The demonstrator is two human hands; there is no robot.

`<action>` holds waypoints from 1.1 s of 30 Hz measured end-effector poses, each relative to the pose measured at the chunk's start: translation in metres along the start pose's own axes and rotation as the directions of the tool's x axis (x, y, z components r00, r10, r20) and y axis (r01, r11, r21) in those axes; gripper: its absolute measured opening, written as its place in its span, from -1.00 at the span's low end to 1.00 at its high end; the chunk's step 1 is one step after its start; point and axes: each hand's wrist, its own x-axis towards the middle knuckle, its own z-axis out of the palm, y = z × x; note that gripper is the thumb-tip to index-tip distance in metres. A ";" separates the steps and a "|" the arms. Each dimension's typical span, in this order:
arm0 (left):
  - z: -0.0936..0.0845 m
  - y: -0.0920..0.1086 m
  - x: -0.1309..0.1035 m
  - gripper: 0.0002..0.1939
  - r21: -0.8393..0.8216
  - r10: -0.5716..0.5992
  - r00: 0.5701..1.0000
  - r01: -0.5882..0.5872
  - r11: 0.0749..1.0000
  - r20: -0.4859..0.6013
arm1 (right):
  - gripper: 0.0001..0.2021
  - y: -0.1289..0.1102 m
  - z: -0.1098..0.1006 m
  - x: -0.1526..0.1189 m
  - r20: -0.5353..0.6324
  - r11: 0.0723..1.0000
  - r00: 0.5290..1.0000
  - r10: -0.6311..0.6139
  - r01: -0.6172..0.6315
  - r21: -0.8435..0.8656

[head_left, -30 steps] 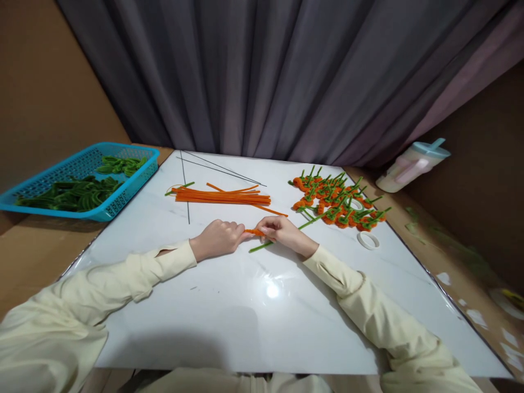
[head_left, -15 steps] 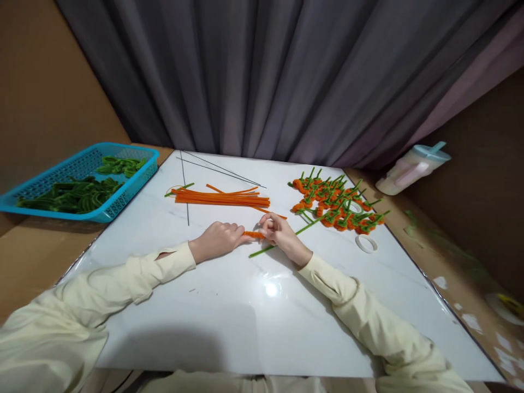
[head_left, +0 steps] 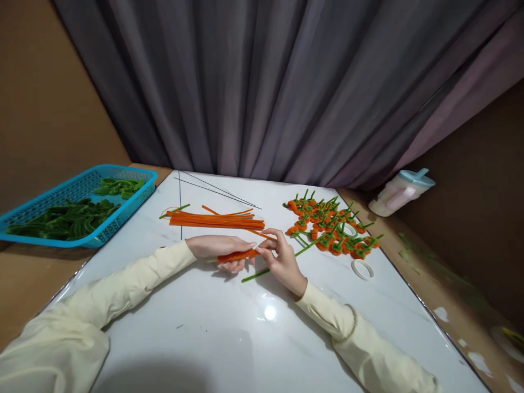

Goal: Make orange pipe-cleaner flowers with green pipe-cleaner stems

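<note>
My left hand [head_left: 221,248], palm turned partly up, is closed around an orange coil of pipe cleaner [head_left: 237,255]. Thumb and fingertips of my right hand [head_left: 282,262] pinch the coil's right end. Beneath my right hand a long green pipe cleaner [head_left: 305,249] lies slantwise on the white table, partly hidden. Just beyond both hands rests a bundle of straight orange pipe cleaners [head_left: 216,219], one strand sticking out toward my right hand. To the right stand many orange pieces with green stems [head_left: 323,224], grouped close together.
A blue basket [head_left: 98,240] at the left holds green pipe-cleaner pieces. Thin dark rods [head_left: 216,189] lie at the back. White tape rolls [head_left: 362,269] sit by the orange pieces, and a lidded tumbler [head_left: 399,194] stands at the back right. A grey curtain [head_left: 229,87] hangs behind.
My left hand has rolled over, so more of the orange coil shows along its palm and fingers. My right hand stays at the coil's end. The whole view has tilted upward slightly.
</note>
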 end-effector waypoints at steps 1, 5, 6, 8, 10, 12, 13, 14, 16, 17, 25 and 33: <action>-0.004 0.002 0.004 -0.45 -0.066 -0.001 0.998 0.004 0.998 0.058 | -0.75 0.000 -0.003 0.001 0.010 0.999 1.000 -0.021 0.021 -0.026; -0.005 -0.004 0.024 -0.62 -0.305 -0.019 0.993 0.055 0.951 0.120 | -0.74 -0.004 -0.021 0.003 0.100 0.985 0.992 -0.079 0.093 -0.146; -0.003 -0.008 0.029 -0.65 -0.400 -0.020 0.991 0.073 0.914 0.134 | -0.74 -0.006 -0.029 0.004 0.125 0.973 0.988 -0.088 0.112 -0.200; 0.002 -0.017 0.037 -0.70 -0.573 -0.024 0.985 0.119 0.811 0.170 | -0.77 -0.014 -0.051 0.004 0.150 0.929 0.984 -0.097 0.144 -0.342; 0.005 -0.026 0.043 -0.73 -0.691 -0.027 0.978 0.166 0.704 0.207 | -0.80 -0.020 -0.083 0.001 0.141 0.857 0.987 -0.078 0.138 -0.496; 0.006 -0.033 0.048 -0.74 -0.773 -0.018 0.971 0.202 0.601 0.240 | -0.77 -0.019 -0.121 -0.009 0.121 0.768 0.993 -0.002 0.079 -0.635; 0.006 -0.036 0.049 -0.73 -0.804 -0.007 0.967 0.217 0.554 0.256 | -0.75 -0.014 -0.141 -0.017 0.107 0.701 0.992 0.061 0.034 -0.712; 0.005 -0.038 0.051 -0.73 -0.827 0.006 0.963 0.229 0.514 0.271 | -0.73 -0.007 -0.158 -0.026 0.084 0.621 0.991 0.107 0.000 -0.784; 0.004 -0.041 0.053 -0.72 -0.855 0.032 0.955 0.247 0.456 0.294 | -0.75 0.012 -0.184 -0.048 0.029 0.451 0.990 0.135 -0.035 -0.892; 0.004 -0.041 0.054 -0.71 -0.863 0.041 0.953 0.252 0.437 0.299 | -0.77 0.023 -0.191 -0.058 0.016 0.391 0.991 0.136 -0.039 -0.920; 0.004 -0.039 0.053 -0.67 -0.868 -0.008 0.965 0.238 0.436 0.261 | -0.74 0.050 -0.164 -0.082 -0.180 0.428 0.972 0.154 -0.230 -0.874; 0.005 -0.040 0.053 -0.57 -0.867 -0.019 0.974 0.208 0.452 0.224 | -0.63 0.008 -0.095 -0.034 -0.027 0.712 0.969 -0.246 0.162 -0.684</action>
